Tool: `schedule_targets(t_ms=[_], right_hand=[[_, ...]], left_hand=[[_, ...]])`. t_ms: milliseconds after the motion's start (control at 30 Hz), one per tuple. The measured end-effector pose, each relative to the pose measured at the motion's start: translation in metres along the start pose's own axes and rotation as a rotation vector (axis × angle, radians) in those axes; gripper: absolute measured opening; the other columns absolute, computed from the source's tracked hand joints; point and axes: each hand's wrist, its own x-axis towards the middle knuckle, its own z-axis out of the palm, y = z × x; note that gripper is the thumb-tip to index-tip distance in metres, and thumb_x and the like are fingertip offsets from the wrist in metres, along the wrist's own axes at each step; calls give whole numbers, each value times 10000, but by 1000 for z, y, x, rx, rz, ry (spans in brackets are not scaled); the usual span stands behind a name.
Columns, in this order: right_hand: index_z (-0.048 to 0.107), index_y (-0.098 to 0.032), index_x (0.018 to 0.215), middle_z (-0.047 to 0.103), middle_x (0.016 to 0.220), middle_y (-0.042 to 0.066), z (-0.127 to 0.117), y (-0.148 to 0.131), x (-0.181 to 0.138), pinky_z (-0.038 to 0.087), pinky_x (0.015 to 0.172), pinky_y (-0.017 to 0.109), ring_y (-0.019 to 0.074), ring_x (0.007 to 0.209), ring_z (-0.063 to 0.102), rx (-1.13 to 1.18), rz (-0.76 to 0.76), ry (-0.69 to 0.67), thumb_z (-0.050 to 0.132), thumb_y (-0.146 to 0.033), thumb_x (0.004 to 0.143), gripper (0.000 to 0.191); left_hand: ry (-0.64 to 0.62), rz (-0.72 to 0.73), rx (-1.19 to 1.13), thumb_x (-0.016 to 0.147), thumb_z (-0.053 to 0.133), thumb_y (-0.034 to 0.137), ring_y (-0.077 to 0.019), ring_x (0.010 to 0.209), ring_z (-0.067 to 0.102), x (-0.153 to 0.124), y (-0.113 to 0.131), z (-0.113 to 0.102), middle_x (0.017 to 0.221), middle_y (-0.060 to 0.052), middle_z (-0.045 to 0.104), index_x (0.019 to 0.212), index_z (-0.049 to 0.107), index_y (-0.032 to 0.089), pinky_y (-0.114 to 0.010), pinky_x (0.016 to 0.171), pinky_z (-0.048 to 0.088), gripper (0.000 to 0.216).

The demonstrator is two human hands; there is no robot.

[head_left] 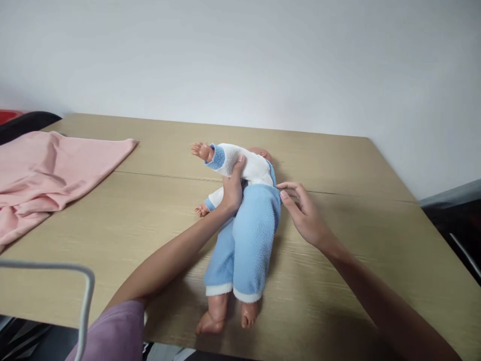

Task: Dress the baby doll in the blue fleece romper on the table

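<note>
A baby doll (257,225) lies on its side on the wooden table, its head far from me and its bare feet toward me. It wears a white top (255,168) with blue cuffs and fluffy light blue pants (255,235) with white hems. My left hand (235,188) is closed around the doll's chest, thumb up by its raised arm. At the back of the waistband, my right hand (300,210) has its thumb and fingers apart, fingertips at the cloth's edge. Most of the doll's head (261,151) is hidden behind its shoulder.
A pink cloth (56,170) lies crumpled at the table's left side. In front of it, a grey-white bent tube (89,296) rises at the lower left. A pale wall stands behind the wooden table (361,240). Dark objects show past the left and right table edges.
</note>
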Motion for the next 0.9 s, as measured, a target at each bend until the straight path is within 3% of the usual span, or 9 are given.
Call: schedule_targets(t_ms=[100,200,267,367,500,633,700,800,900], right_hand=[[654,-263,1390,687,1449,128,-4,2,-18,560,1142,501,270,1322,654,-31,33,12,552,-626,1118,464],[614,-292,1524,606,1623,133,-7,4,-34,448,1279,568,288,1525,538,-18,69,31,476,-684,1131,572],[539,-334,1624,502,1753,113,-11,3,-38,417,1307,580,292,1627,453,91,153,-1,401,-749,1123,665],[470,-371,1686,482,1785,98,-19,-1,-36,521,1220,585,319,1612,510,309,298,-59,302,-852,1071,799],[687,-325,1479,778,1441,129,-33,-4,-27,649,1045,537,345,1372,734,515,395,-37,311,-906,1006,838],[822,-273,1042,873,1020,130,-51,5,-24,699,861,459,346,1055,842,612,561,25,483,-885,953,705],[808,-259,931,864,901,113,-59,15,-25,699,760,414,320,897,843,643,604,23,597,-804,934,585],[789,-251,859,835,784,78,-65,31,-26,663,636,331,260,709,793,596,570,60,774,-611,863,361],[803,-241,933,849,826,56,-67,45,-26,621,566,275,214,662,758,519,530,109,840,-460,816,250]], left_hand=[[61,48,15,939,777,653,-367,1459,650,-4,1,12,1415,-94,781,1236,743,229,-538,1304,454,519],[9,89,104,941,774,663,-366,1456,647,-8,0,20,1390,-88,792,1200,763,235,-534,1323,421,500],[-60,125,182,954,757,663,-368,1452,646,-10,-2,23,1421,-105,774,1249,756,230,-539,1337,390,524],[-252,199,374,941,758,640,-383,1439,638,-15,-2,25,1482,-137,729,1383,700,234,-578,1336,373,603],[-595,457,693,894,792,605,-432,1590,455,-29,10,22,1654,-180,568,1585,560,253,-637,1369,278,810],[-726,564,875,963,757,652,-435,1709,250,-39,25,5,1822,-191,295,1723,364,288,-641,1385,242,929],[-682,542,949,1020,699,635,-418,1695,278,-36,26,-10,1796,-198,338,1699,389,267,-624,1377,263,832],[-440,469,1072,1086,590,572,-396,1587,416,-21,18,-39,1662,-203,509,1519,565,216,-602,1339,317,561],[-304,294,1201,1087,505,586,-400,1418,547,-5,11,-69,1469,-203,654,1343,650,196,-602,1269,394,489]])
